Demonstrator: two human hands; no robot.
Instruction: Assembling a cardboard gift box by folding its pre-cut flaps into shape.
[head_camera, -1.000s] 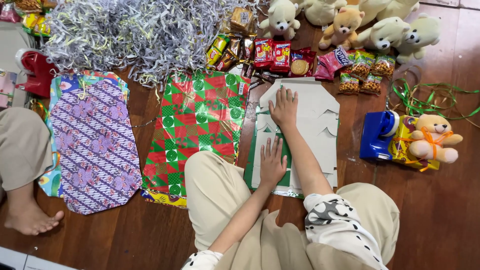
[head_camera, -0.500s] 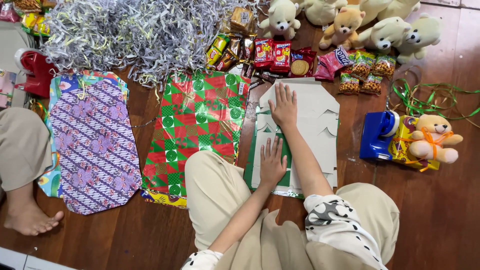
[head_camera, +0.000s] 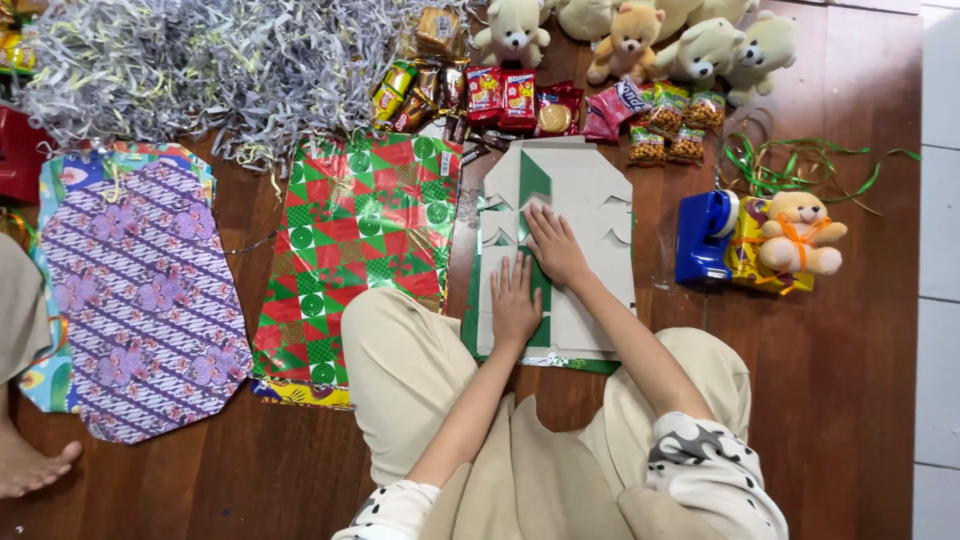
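Flatly, left hand (head_camera: 516, 305) and right hand (head_camera: 555, 247) press open-palmed on the grey cardboard cutout (head_camera: 585, 200); each grip released, grasping nothing; green wrapping paper (head_camera: 534, 180) lies beneath on the floor (head_camera: 850, 380).

Colourful snack packets (head_camera: 520, 95) beside shredded paper (head_camera: 200, 60)

We sit on the brown wooden floor (head_camera: 860, 400) with the flattened grey cardboard box (head_camera: 590, 200) just ahead of our knees. Our left hand (head_camera: 515, 305) and right hand (head_camera: 556, 247) lie flat on it, side by side. To its left lies the red-and-green checked wrapping sheet (head_camera: 350, 240), and further left the purple patterned sheet (head_camera: 140, 300). Beyond these sits the heap of silver shredded paper (head_camera: 200, 60). Right of the box stands the blue tape dispenser (head_camera: 703, 238), touching the small tan teddy bear (head_camera: 800, 232).
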